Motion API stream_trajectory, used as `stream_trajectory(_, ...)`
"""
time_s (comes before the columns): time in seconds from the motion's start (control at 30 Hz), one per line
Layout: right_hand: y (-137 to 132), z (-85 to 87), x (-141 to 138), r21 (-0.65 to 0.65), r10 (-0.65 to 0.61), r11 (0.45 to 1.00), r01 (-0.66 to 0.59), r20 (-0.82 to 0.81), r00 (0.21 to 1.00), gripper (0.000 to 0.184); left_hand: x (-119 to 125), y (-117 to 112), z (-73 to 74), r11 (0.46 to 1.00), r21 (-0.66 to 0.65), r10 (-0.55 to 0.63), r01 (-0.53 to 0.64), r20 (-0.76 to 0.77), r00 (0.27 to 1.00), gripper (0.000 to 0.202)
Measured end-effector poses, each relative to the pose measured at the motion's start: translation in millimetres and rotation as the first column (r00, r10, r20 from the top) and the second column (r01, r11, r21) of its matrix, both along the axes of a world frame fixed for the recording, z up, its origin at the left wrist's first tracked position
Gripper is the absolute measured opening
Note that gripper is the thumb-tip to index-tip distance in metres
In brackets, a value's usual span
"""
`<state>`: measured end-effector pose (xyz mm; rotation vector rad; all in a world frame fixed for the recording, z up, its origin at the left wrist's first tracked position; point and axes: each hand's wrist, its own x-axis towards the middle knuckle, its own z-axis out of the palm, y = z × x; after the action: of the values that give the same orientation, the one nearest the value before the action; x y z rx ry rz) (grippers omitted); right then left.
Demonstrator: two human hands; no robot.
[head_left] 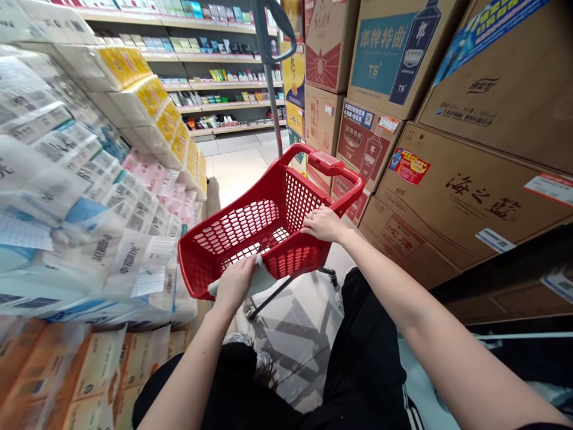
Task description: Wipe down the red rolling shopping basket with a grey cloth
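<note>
To your right rises a wall of stacked brown cardboard cartons (470, 197) printed with bottle pictures and blue and red labels. To your left stand piled packs of tissue and paper rolls (89, 197) in clear wrap, some yellow, some pink, with orange-printed boxes (89, 376) underneath. Down the aisle, shelves (215, 77) carry rows of small goods, and a grey pole (271, 77) stands in front of them on the pale tiled floor (237, 161).

Between the two walls of stock, right in front of you, sits the red plastic shopping basket (242, 230), tilted up on a dark wheeled frame, its handle (331, 164) at the far end. No goods show inside it.

Your right hand (323, 224) rests on the basket's near right rim, fingers curled over the edge. Your left hand (235, 283) is closed on a white cloth (264, 278), pressing it against the basket's near rim at the lower corner. Your two hands are apart, both on the near edge of the basket.
</note>
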<state>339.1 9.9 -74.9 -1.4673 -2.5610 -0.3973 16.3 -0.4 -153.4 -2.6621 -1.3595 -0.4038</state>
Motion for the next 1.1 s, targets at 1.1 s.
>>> stream_trajectory(1.1, 7.3, -1.4, -10.9, -0.051, -0.031, 0.998, 0.029, -0.033, 0.999, 0.042, 18.5, -30.5, 7.8, 0.978, -0.211, 0.147, -0.003, 0.670, 0.728, 0.035)
